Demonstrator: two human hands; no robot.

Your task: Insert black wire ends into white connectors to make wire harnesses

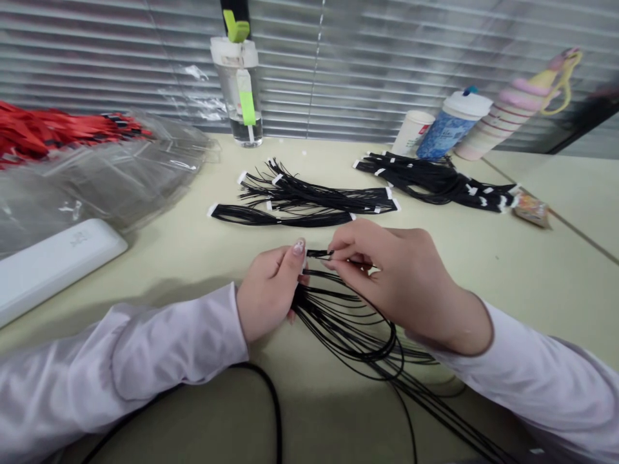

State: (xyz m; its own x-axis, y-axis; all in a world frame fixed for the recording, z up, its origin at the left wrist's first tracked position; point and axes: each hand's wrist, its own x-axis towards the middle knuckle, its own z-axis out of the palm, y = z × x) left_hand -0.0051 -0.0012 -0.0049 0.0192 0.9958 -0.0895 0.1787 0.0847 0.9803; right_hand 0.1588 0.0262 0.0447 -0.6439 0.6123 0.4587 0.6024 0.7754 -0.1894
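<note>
My left hand is closed around the end of a bundle of thin black wires, thumb on top. A small white edge, perhaps a connector, shows beside that thumb. The wires fan out in loops to the right and run down past the table's front. My right hand pinches one or a few black wires between thumb and fingertips, just right of the left thumb. Its palm and wrist hide part of the bundle. Behind my hands lies a finished-looking black wire harness with white connectors at its ends.
More black harnesses lie at the back centre and back right. A clear bottle, a paper cup, a blue cup and a striped bottle stand behind. Left are plastic bags and a white case.
</note>
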